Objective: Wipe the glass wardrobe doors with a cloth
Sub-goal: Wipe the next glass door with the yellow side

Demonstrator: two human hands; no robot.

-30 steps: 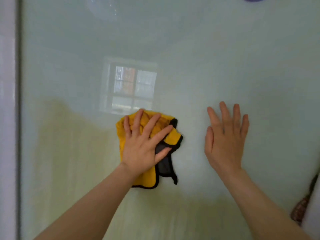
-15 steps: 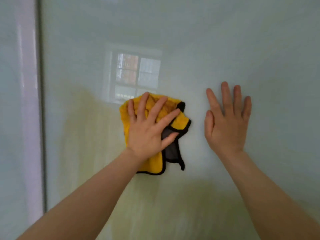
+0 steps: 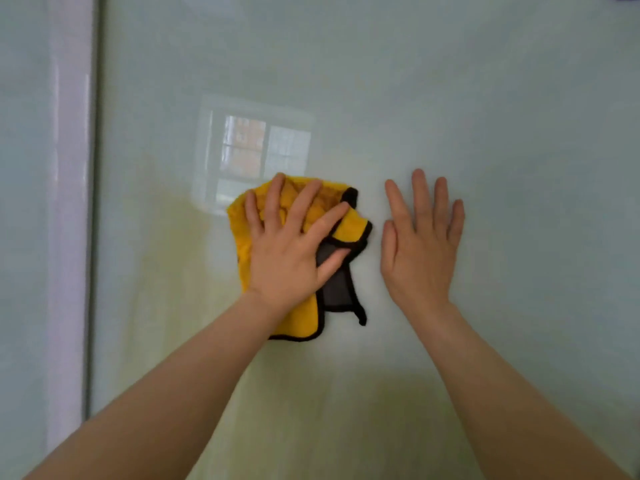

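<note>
A pale green glass wardrobe door (image 3: pixel 450 98) fills the view. My left hand (image 3: pixel 287 247) presses a crumpled yellow cloth (image 3: pixel 349 226) with black trim and a grey underside flat against the glass, fingers spread and straight. Most of the cloth's middle is hidden under the palm. My right hand (image 3: pixel 420 247) lies flat on the glass just right of the cloth, fingers straight and together, holding nothing.
A pale lilac vertical frame strip (image 3: pixel 69 202) with a dark seam runs down the left side, with another glass panel (image 3: pixel 20 202) beyond it. A window reflection (image 3: pixel 256 147) shows on the glass above the cloth.
The cloth and my left hand have slid up and to the right across the glass, closer to my right hand. The view has shifted so more of the left frame shows.
</note>
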